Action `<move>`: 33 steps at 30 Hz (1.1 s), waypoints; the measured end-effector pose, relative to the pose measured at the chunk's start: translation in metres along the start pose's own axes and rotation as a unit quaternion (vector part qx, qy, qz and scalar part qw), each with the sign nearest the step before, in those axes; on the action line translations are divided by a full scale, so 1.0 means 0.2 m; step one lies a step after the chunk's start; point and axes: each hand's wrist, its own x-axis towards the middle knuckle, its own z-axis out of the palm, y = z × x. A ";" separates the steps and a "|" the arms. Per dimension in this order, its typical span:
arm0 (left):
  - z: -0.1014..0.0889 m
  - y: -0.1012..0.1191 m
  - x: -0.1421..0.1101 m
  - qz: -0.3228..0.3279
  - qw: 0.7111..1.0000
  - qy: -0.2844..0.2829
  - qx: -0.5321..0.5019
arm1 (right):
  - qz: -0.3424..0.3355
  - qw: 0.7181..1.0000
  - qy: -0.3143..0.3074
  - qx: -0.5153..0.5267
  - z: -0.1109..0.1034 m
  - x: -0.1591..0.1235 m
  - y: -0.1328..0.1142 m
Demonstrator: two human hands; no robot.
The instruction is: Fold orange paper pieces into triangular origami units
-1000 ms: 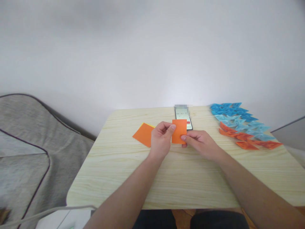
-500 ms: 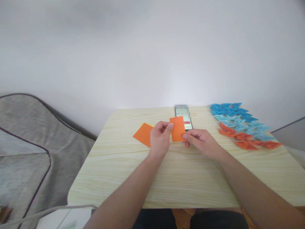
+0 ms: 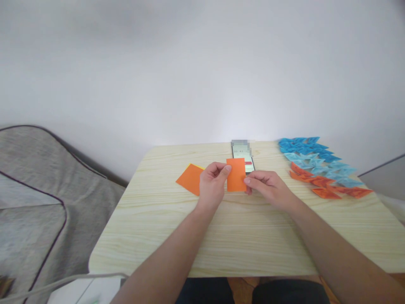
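Left hand (image 3: 212,183): grip pinching orange paper (image 3: 236,175) at its left edge. Right hand (image 3: 268,188): grip pinching its lower right edge.

Two hands, left (image 3: 212,183) and right (image 3: 265,186), pinch an orange paper rectangle (image 3: 236,175) by opposite edges. Beyond the grip lies a phone (image 3: 243,152); to its right, blue and orange folded pieces (image 3: 325,164).
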 end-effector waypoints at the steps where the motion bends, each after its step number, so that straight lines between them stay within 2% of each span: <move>1: 0.00 0.00 0.00 -0.004 1.000 -0.009 -0.002 | -0.001 1.000 0.015 0.018 0.00 0.00 0.00; 6: 0.02 0.00 -0.01 -0.021 0.998 -0.053 -0.008 | 0.000 0.992 0.092 0.084 -0.01 0.03 0.01; 13: 0.02 -0.02 -0.01 -0.042 0.995 -0.085 -0.020 | 0.004 0.986 0.128 0.107 -0.02 0.03 0.03; 19: 0.02 0.00 -0.03 -0.045 0.993 -0.107 -0.023 | 0.005 0.973 0.185 0.138 -0.04 0.06 0.10; 23: 0.03 0.01 -0.03 -0.035 0.993 -0.110 -0.016 | 0.011 0.971 0.187 0.148 -0.05 0.06 0.11; 33: 0.03 0.00 -0.02 -0.011 0.996 -0.088 -0.028 | 0.030 0.979 0.141 0.147 -0.02 0.05 0.07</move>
